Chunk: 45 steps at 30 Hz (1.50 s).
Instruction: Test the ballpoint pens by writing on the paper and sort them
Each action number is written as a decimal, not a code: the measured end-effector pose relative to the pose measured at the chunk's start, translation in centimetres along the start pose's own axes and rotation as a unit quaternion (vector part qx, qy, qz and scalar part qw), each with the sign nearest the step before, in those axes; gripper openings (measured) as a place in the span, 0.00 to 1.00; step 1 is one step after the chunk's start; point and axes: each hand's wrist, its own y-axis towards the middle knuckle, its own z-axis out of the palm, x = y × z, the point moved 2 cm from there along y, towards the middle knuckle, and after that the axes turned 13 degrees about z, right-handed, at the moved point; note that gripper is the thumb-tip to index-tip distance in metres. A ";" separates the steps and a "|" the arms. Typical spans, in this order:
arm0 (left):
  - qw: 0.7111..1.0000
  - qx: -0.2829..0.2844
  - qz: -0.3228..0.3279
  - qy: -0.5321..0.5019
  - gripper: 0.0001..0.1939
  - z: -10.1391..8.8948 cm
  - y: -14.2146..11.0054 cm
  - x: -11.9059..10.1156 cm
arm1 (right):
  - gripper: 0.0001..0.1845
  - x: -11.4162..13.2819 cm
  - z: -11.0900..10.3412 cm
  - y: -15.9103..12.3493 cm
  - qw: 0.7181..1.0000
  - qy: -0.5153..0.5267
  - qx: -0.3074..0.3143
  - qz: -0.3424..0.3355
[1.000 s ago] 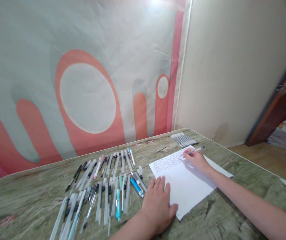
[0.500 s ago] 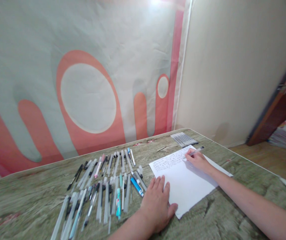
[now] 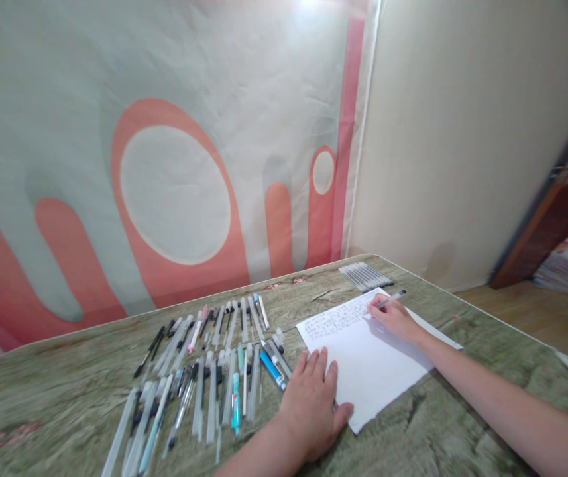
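Observation:
A sheet of white paper [image 3: 368, 371] lies on the table, with rows of handwriting across its upper part. In my right hand [image 3: 388, 317], closed around it, is a clear pen [image 3: 394, 297] with a dark end pointing up to the right; its tip is at the written lines. My left hand [image 3: 311, 401] rests flat on the paper's left edge, fingers spread and thumb over the lower corner. Just left of those fingers lies a blue pen-shaped item [image 3: 272, 370]. A teal pen [image 3: 236, 404] is farther left.
Two rough rows of pens and clear tubes [image 3: 211, 394] cover the left half of the wood-patterned table [image 3: 59, 397]. A neat row of clear pens [image 3: 366, 275] sits beyond the paper. Behind stands a printed wall covering [image 3: 254, 86], with a door [image 3: 562, 199] at right.
Almost nothing differs. My right hand and the pen show at most a very slight shift along the writing; my left hand stays in place.

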 end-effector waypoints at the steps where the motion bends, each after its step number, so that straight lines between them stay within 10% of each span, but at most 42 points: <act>1: 1.000 0.002 0.000 0.000 0.34 0.0 0.0 0.0 | 0.10 0.0 0.0 0.0 1.000 -0.003 -0.002 -0.002; 45: 1.000 0.003 0.003 0.015 0.34 -0.1 0.1 -0.1 | 0.07 -0.3 0.0 0.1 0.999 -0.033 -0.011 -0.012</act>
